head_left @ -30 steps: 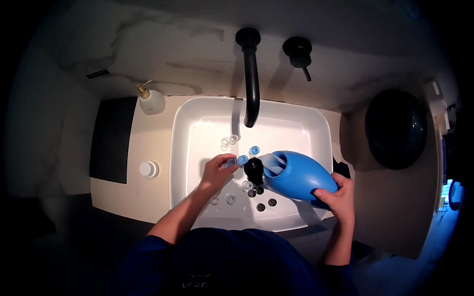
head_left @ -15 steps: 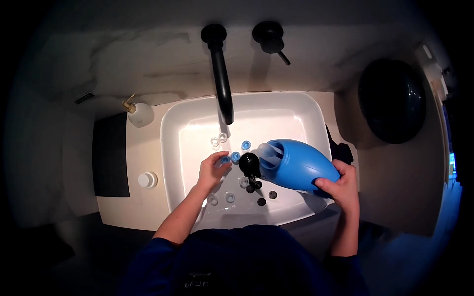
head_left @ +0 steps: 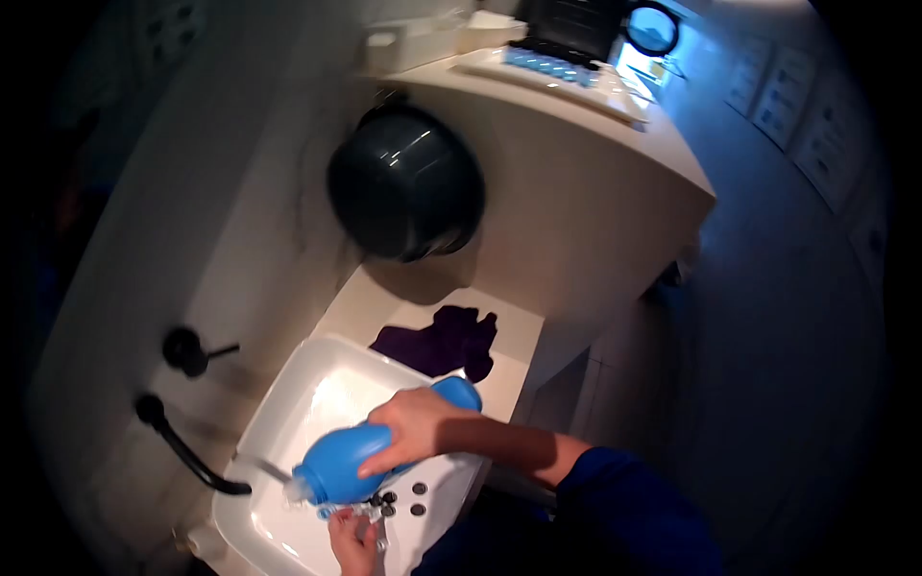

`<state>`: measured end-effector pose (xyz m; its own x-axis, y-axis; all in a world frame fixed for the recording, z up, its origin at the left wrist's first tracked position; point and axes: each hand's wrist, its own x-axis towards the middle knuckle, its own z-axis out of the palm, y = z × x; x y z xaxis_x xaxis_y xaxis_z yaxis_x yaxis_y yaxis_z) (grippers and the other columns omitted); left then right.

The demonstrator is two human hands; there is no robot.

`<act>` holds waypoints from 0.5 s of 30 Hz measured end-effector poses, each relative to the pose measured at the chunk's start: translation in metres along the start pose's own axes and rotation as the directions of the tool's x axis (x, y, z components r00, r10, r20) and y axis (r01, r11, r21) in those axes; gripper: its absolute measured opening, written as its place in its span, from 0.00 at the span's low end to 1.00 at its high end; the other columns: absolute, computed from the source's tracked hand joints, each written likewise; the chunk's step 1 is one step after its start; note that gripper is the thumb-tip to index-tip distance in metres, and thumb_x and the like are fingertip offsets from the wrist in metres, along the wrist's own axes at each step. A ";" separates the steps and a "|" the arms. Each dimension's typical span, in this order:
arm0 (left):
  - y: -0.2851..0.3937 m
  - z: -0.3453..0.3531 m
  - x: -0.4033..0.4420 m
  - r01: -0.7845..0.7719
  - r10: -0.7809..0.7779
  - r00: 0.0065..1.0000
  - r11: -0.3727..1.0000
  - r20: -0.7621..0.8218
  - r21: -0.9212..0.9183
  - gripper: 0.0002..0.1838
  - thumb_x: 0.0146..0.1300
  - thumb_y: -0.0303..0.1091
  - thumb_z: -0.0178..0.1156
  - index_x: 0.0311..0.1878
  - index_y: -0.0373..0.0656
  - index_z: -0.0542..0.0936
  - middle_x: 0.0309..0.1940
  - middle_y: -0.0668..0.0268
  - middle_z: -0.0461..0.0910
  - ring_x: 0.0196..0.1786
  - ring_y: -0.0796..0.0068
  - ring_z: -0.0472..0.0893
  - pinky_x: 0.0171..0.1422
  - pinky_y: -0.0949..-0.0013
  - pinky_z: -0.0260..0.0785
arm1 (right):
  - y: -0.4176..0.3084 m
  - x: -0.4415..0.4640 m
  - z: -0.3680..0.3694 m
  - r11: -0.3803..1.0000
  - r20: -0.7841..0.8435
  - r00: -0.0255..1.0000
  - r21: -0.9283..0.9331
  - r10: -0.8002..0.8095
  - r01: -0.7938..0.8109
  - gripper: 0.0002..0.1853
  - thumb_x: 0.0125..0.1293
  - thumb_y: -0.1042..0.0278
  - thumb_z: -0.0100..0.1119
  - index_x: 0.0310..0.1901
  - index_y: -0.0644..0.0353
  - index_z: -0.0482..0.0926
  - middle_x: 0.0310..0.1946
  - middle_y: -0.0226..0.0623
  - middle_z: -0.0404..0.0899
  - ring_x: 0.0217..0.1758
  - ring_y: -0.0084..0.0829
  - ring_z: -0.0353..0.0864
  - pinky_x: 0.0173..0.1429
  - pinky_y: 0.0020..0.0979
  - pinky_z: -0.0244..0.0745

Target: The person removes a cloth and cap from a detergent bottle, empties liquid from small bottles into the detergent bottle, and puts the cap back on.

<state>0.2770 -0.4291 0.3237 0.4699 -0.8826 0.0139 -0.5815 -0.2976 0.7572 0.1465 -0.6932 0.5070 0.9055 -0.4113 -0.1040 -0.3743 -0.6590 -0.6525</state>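
In the head view, my right hand (head_left: 415,422) is wrapped round a blue, rounded bottle (head_left: 338,463), tilted over the white sink (head_left: 252,434). Translucent pieces (head_left: 300,488) stick out of its wide mouth, which points to the lower left. My left hand (head_left: 353,543) is low in the sink, just below the bottle, with its fingers curled together. What they hold, if anything, cannot be made out. Several small dark caps (head_left: 419,489) and clear pieces lie on the sink floor by my left hand. The bottle hides part of the floor.
A black faucet (head_left: 197,463) reaches over the sink from the wall, with a black lever handle (head_left: 192,351) above it. A dark purple cloth (head_left: 432,346) lies beside the sink. A dark, glossy round vessel (head_left: 408,182) and a tray (head_left: 576,88) of light-blue items are farther up.
The view has swung toward the right, bringing the purple cloth and tray into sight. The blue bottle stays in my right hand. My left hand's fingers look more curled.
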 end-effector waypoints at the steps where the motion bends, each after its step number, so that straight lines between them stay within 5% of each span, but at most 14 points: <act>1: -0.002 0.001 -0.001 0.163 -0.154 0.980 0.984 0.123 -0.070 0.16 0.56 0.27 0.61 0.49 0.35 0.77 0.50 0.49 0.73 0.53 0.55 0.74 0.58 0.59 0.68 | 0.003 -0.001 -0.001 0.999 -0.046 0.998 0.004 -0.036 0.036 0.35 0.45 0.29 0.62 0.33 0.62 0.82 0.26 0.49 0.80 0.32 0.48 0.81 0.37 0.40 0.74; 3: -0.022 0.006 -0.001 0.076 -0.085 0.986 0.995 0.141 0.067 0.14 0.58 0.27 0.58 0.47 0.34 0.77 0.49 0.49 0.73 0.52 0.51 0.74 0.59 0.57 0.66 | 0.004 -0.004 -0.007 0.998 -0.071 0.996 0.028 -0.053 0.055 0.35 0.44 0.29 0.62 0.28 0.63 0.81 0.22 0.48 0.79 0.30 0.48 0.81 0.35 0.41 0.74; 4: 0.013 -0.006 0.007 0.262 -0.251 0.950 0.964 0.185 -0.040 0.13 0.57 0.27 0.59 0.46 0.34 0.78 0.48 0.49 0.74 0.51 0.51 0.75 0.56 0.57 0.68 | 0.006 -0.005 -0.005 0.995 -0.126 0.989 0.040 -0.081 0.087 0.35 0.44 0.29 0.61 0.24 0.64 0.79 0.19 0.48 0.77 0.28 0.48 0.80 0.33 0.41 0.73; 9: -0.028 0.006 0.012 0.307 -0.281 0.945 0.939 0.169 -0.156 0.12 0.59 0.29 0.58 0.44 0.35 0.78 0.42 0.52 0.76 0.41 0.56 0.79 0.46 0.62 0.72 | 0.004 -0.004 -0.005 0.996 -0.152 0.986 0.058 -0.064 0.073 0.35 0.44 0.29 0.61 0.23 0.65 0.79 0.18 0.48 0.77 0.26 0.47 0.80 0.32 0.40 0.73; 11: -0.037 0.007 0.014 -0.144 0.129 0.988 0.970 0.086 0.198 0.12 0.59 0.30 0.58 0.44 0.35 0.78 0.41 0.52 0.77 0.41 0.57 0.79 0.45 0.62 0.72 | 0.004 -0.008 -0.007 0.994 -0.143 0.987 0.074 -0.071 0.082 0.35 0.44 0.30 0.61 0.23 0.65 0.79 0.18 0.48 0.77 0.27 0.47 0.80 0.32 0.40 0.73; 13: -0.053 0.007 0.014 -0.211 0.195 0.977 0.950 0.090 0.231 0.12 0.60 0.32 0.59 0.45 0.35 0.77 0.39 0.54 0.78 0.38 0.61 0.79 0.43 0.64 0.73 | 0.005 -0.009 -0.006 0.993 -0.157 0.985 0.074 -0.076 0.088 0.36 0.44 0.30 0.61 0.23 0.65 0.78 0.18 0.48 0.77 0.27 0.47 0.80 0.32 0.41 0.73; 15: -0.091 0.014 0.011 0.203 -0.173 0.977 0.932 0.125 -0.300 0.13 0.62 0.35 0.60 0.45 0.36 0.76 0.38 0.57 0.79 0.37 0.67 0.79 0.40 0.66 0.74 | 0.006 -0.010 -0.005 0.993 -0.166 0.983 0.070 -0.080 0.093 0.36 0.45 0.29 0.61 0.23 0.66 0.78 0.19 0.48 0.77 0.27 0.47 0.80 0.32 0.41 0.73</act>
<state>0.3258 -0.4169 0.2454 0.4765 -0.8564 -0.1986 -0.2475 -0.3474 0.9044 0.1337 -0.6964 0.5081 0.8868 -0.4561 0.0749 -0.2737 -0.6487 -0.7101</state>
